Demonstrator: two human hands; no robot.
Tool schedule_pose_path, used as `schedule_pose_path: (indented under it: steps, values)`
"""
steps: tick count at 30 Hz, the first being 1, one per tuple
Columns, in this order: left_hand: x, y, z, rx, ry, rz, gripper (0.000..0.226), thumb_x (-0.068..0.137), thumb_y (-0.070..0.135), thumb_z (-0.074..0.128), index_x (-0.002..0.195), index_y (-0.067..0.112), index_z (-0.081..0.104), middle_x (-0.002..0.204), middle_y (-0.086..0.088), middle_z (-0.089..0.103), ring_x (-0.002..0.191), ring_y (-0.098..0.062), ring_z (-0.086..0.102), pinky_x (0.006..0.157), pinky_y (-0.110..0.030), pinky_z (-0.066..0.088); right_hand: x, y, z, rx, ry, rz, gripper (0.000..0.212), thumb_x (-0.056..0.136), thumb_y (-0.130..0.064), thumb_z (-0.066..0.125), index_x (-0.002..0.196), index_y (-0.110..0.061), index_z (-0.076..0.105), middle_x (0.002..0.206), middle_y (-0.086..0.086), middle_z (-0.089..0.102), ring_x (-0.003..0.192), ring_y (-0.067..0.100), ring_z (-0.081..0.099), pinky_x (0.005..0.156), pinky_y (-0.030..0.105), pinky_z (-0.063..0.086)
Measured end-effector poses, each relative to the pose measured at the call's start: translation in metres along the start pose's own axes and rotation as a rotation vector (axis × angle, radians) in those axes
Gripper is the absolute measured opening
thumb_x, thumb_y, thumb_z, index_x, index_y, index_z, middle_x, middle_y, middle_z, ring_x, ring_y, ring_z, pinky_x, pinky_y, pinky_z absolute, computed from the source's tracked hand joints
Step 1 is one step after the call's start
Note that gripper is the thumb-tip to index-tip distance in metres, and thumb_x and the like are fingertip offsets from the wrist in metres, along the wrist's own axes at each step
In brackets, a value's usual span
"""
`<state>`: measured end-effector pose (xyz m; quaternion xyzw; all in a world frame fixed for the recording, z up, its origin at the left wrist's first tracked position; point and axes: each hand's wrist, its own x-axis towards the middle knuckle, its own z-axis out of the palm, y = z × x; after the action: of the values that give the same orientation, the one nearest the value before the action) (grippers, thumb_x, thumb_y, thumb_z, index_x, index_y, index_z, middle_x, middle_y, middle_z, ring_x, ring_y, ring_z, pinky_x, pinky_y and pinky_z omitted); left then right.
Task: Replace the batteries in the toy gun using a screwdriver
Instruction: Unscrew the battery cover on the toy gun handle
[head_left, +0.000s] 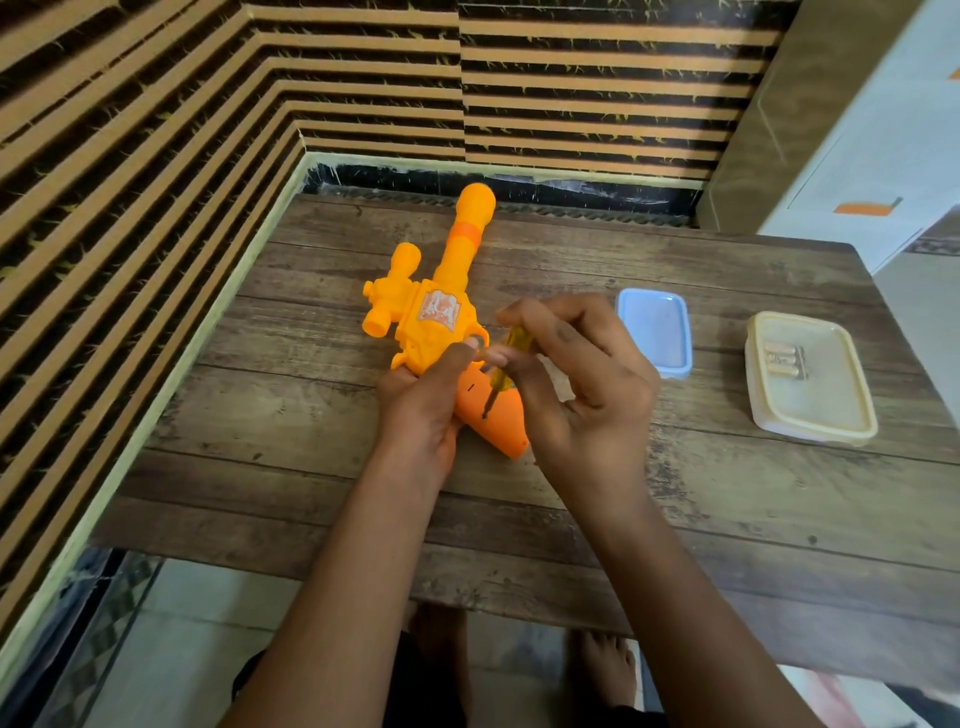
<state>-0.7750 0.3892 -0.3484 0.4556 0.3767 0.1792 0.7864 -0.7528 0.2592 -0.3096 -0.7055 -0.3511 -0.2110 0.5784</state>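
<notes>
The wooden table (675, 519) fills the middle of the frame, set into a corner of striped wall. The orange toy gun (441, 312) lies on it at centre, barrel pointing to the upper edge and grip slanting toward the lower right, probably so the battery cover on the grip faces up. The left hand (421, 400) comes in from below and curls round the gun where grip meets body, with one fingertip by the trigger guard; this looks meant to keep the toy from turning. The right hand (587, 384) pinches the handle of the screwdriver between thumb and forefinger, the other fingers loosely spread. To the right, well apart from the gun, sit a cream plastic container (831, 415) and, nearer, a blue plastic tray (655, 330). The yellow-handled screwdriver (506, 364) stands tilted, its tip on the grip, apparently in a screw. The batteries (785, 359) lie together inside the cream container, likely kept there within reach.
</notes>
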Motion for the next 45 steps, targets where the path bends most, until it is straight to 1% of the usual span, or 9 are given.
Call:
schedule_pose_path:
  steps: [5, 10, 16, 21, 26, 30, 36, 41, 45]
  values:
    - [0.0027, 0.0007, 0.0008, 0.016, 0.025, -0.033, 0.038, 0.083, 0.002, 0.08, 0.12, 0.0, 0.072, 0.111, -0.021, 0.078, 0.096, -0.032, 0.078, 0.069, -0.04, 0.063, -0.0013, -0.0014, -0.0007, 0.058, -0.044, -0.008, 0.038, 0.086, 0.025, 0.065, 0.117, 0.005, 0.074, 0.11, 0.014, 0.074, 0.106, 0.021, 0.072, 0.09, 0.039, 0.058]
    - [-0.0002, 0.0006, 0.0007, 0.027, 0.02, -0.005, 0.031, 0.086, 0.0, 0.075, 0.117, -0.002, 0.072, 0.109, -0.023, 0.077, 0.093, -0.031, 0.076, 0.076, -0.045, 0.065, -0.0014, -0.0001, 0.0017, 0.046, -0.005, 0.003, 0.023, 0.089, 0.012, 0.074, 0.11, 0.002, 0.077, 0.096, 0.016, 0.063, 0.089, 0.03, 0.066, 0.072, 0.046, 0.053]
    - [-0.0008, 0.0022, 0.0024, 0.0, 0.02, -0.026, 0.032, 0.086, 0.002, 0.078, 0.118, 0.0, 0.072, 0.105, -0.018, 0.079, 0.091, -0.031, 0.079, 0.072, -0.041, 0.066, -0.0007, -0.0009, 0.0003, 0.031, -0.029, -0.014, 0.039, 0.086, 0.028, 0.061, 0.116, 0.006, 0.073, 0.106, 0.015, 0.072, 0.098, 0.023, 0.071, 0.083, 0.04, 0.057]
    - [0.0011, 0.0002, 0.001, 0.009, 0.02, 0.006, 0.034, 0.086, 0.001, 0.078, 0.12, 0.0, 0.072, 0.109, -0.02, 0.078, 0.1, -0.035, 0.077, 0.078, -0.046, 0.066, 0.0, 0.0018, 0.0004, 0.015, 0.01, -0.003, 0.027, 0.089, 0.015, 0.072, 0.113, 0.002, 0.077, 0.096, 0.017, 0.062, 0.087, 0.029, 0.068, 0.074, 0.043, 0.055]
    - [-0.0019, 0.0025, 0.0026, -0.005, 0.021, -0.013, 0.028, 0.088, 0.0, 0.076, 0.116, 0.001, 0.073, 0.1, -0.018, 0.079, 0.076, -0.022, 0.078, 0.064, -0.037, 0.065, -0.0017, 0.001, -0.001, 0.038, -0.012, -0.015, 0.036, 0.09, 0.021, 0.062, 0.121, 0.006, 0.071, 0.103, 0.016, 0.07, 0.096, 0.026, 0.071, 0.081, 0.041, 0.057]
    - [0.0014, 0.0, 0.0004, 0.024, 0.01, 0.0, 0.031, 0.085, -0.001, 0.076, 0.116, 0.0, 0.073, 0.106, -0.021, 0.078, 0.094, -0.032, 0.078, 0.08, -0.048, 0.063, -0.0006, -0.0004, 0.0009, 0.024, -0.017, 0.002, 0.024, 0.089, 0.009, 0.076, 0.111, 0.002, 0.077, 0.099, 0.016, 0.063, 0.091, 0.025, 0.065, 0.074, 0.043, 0.054]
    - [-0.0008, 0.0012, 0.0018, -0.01, 0.025, -0.009, 0.034, 0.086, 0.001, 0.077, 0.12, 0.002, 0.072, 0.105, -0.017, 0.079, 0.089, -0.028, 0.079, 0.074, -0.043, 0.065, -0.0032, 0.0024, -0.0001, 0.032, -0.023, -0.013, 0.04, 0.089, 0.025, 0.059, 0.122, 0.006, 0.071, 0.106, 0.016, 0.07, 0.097, 0.027, 0.07, 0.084, 0.04, 0.057]
    - [-0.0028, 0.0025, 0.0017, 0.002, -0.002, -0.003, 0.033, 0.087, -0.001, 0.076, 0.12, -0.001, 0.072, 0.105, -0.018, 0.079, 0.092, -0.031, 0.078, 0.076, -0.045, 0.064, -0.0024, -0.0002, 0.0035, 0.033, 0.028, 0.02, 0.038, 0.088, 0.016, 0.073, 0.122, -0.002, 0.073, 0.102, 0.016, 0.061, 0.092, 0.016, 0.065, 0.078, 0.038, 0.055]
    - [-0.0046, 0.0047, 0.0021, -0.002, 0.007, -0.014, 0.035, 0.087, 0.001, 0.077, 0.121, 0.002, 0.072, 0.109, -0.02, 0.078, 0.095, -0.032, 0.078, 0.078, -0.047, 0.064, -0.0027, 0.0033, 0.0033, 0.05, 0.03, 0.047, 0.049, 0.089, 0.023, 0.064, 0.133, 0.001, 0.065, 0.104, 0.014, 0.066, 0.096, 0.016, 0.068, 0.083, 0.035, 0.057]
